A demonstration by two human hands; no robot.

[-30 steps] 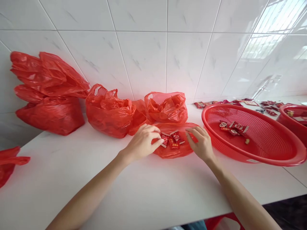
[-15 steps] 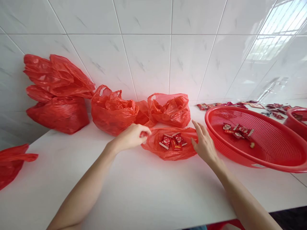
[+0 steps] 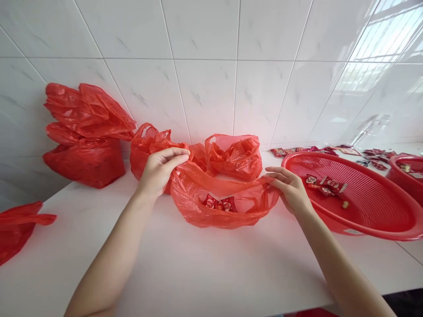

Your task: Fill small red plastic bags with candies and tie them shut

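Observation:
A thin red plastic bag [image 3: 218,220] stands with its mouth spread wide on the white table. Several small red wrapped packets [image 3: 228,204] lie inside it. My left hand [image 3: 161,169] pinches the bag's left rim between thumb and fingertips and holds it raised. At the other side, my right hand [image 3: 289,189] grips the right rim, fingers bent over the plastic with the thumb beneath.
Filled red bags [image 3: 234,154] stand along the tiled wall, with stacked bags [image 3: 87,149] at the left. A red mesh basket [image 3: 360,185] holding several packets is right of my right hand. Loose packets [image 3: 380,154] lie behind it; another bag [image 3: 20,226] is at the left edge.
My left hand has moved left and up, pulling the bag's rim with it. My right hand has taken hold of the right rim. The bag's sides now rise higher around the packets.

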